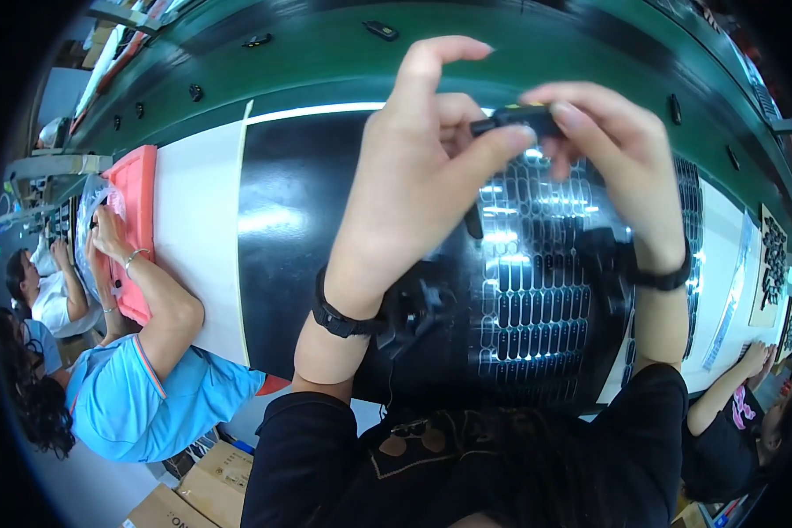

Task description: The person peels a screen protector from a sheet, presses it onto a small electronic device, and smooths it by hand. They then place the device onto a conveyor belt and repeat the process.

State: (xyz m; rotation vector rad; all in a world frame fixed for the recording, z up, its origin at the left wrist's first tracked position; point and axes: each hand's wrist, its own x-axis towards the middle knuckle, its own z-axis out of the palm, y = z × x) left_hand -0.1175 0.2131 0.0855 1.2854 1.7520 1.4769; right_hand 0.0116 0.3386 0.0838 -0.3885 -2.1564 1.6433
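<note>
Both my hands are raised over the far side of the black work mat, holding one small dark device with a bit of yellow-green on its top edge. My left hand pinches its left end between the thumb and curled fingers, while the index finger sticks out above. My right hand grips the right end with thumb and fingertips. Some blur covers the fingers, and the device's exact kind is unclear. Beneath the hands lies a sheet of glossy, elongated oval pieces in rows. A black band circles each wrist.
Beyond the mat runs a green conveyor belt carrying several small black devices. At left, a co-worker in a blue shirt works by a pink foam tray. Another person sits at right near a board of dark parts.
</note>
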